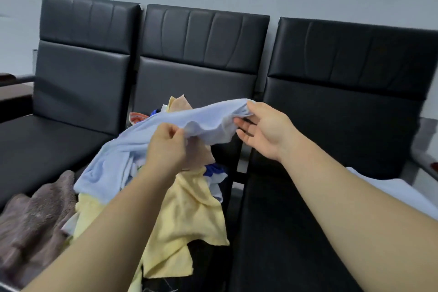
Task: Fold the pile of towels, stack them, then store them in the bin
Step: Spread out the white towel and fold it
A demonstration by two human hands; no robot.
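A light blue towel is lifted over a heap of towels on the middle black seat. My left hand pinches its lower edge near the middle. My right hand holds its right end, thumb on top and fingers spread beneath. The towel's left part droops onto the pile. A yellow towel lies under my left forearm, a mauve towel lies at the lower left, and peach, blue and patterned cloths peek out behind.
Three black padded chairs stand side by side against a grey wall. A white cloth rests on the right seat by my right forearm. A dark wooden armrest shows at the far left.
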